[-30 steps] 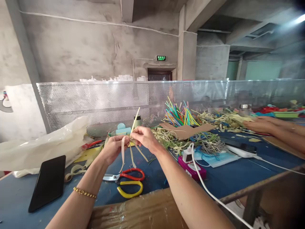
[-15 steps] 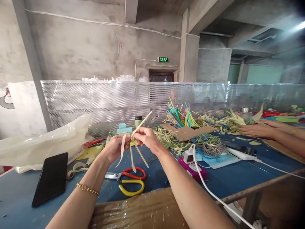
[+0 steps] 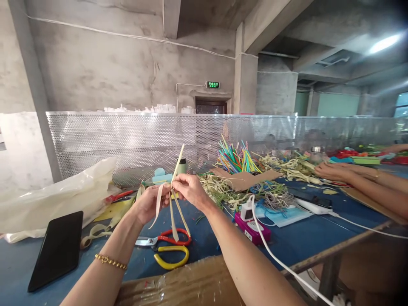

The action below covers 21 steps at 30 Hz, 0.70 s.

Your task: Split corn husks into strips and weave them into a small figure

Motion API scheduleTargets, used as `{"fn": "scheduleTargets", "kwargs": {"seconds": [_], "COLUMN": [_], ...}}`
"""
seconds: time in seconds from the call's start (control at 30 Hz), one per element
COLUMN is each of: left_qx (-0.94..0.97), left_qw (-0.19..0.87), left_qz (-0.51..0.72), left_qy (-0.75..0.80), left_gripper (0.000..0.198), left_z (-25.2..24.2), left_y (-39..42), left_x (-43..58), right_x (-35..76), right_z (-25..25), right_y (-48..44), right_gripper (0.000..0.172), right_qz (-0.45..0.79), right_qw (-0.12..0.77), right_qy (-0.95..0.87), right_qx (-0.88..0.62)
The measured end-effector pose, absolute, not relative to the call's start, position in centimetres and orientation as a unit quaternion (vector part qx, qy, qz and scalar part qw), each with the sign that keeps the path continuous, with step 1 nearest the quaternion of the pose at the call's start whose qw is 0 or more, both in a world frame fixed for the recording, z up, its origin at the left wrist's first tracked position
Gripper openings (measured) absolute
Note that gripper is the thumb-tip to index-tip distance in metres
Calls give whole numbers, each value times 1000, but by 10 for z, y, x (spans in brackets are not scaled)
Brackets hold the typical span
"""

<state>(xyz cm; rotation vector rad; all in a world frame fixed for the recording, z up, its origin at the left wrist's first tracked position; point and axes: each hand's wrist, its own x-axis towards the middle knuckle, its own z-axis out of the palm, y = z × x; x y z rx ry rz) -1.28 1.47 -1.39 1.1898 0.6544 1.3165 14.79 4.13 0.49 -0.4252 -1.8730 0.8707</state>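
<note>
Pale flat strips (image 3: 174,219), which look like dried leaf or ribbon, cross between my two hands above the blue table. My left hand (image 3: 149,202) pinches them at the crossing, and one strip curls down beside its fingers. From the other side, my right hand (image 3: 191,191) has thumb and fingers closed on the same strips. A stiffer pale green piece (image 3: 178,161) sticks up from the crossing. Below my hands lie scissors (image 3: 170,247) with one red and one yellow handle. Fingertips hide the exact crossing point.
A black phone (image 3: 57,246) and clear plastic sheeting (image 3: 63,191) lie at left. Rightward are a magenta power block (image 3: 251,227) with a white cable, tangled strips (image 3: 219,191), colourful stems (image 3: 237,157) and a blue mask (image 3: 290,216). Another person's hands (image 3: 338,172) work at far right.
The view has shifted slightly, so the scene sits further left. The upright pale green piece stands steeper. Both my hands keep their pinch on the strips.
</note>
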Motion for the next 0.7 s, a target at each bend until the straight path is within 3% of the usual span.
{"fn": "scheduleTargets", "kwargs": {"seconds": [0.33, 0.5, 0.7], "left_qx": [499, 545, 576], "left_qw": [582, 563, 519], "left_qz": [576, 558, 556], "left_qy": [284, 273, 298], "left_gripper": [17, 18, 20], "left_z": [-10, -12, -11], "left_y": [12, 12, 10], "left_x": [-13, -13, -11], "right_x": [144, 147, 150], "right_z": [3, 6, 7], "right_y": [44, 42, 47], "right_gripper": [10, 17, 26], "right_qz": [314, 322, 236], "right_qw": [514, 528, 529], "right_qy": [-782, -758, -776], "right_qx": [-158, -206, -248]}}
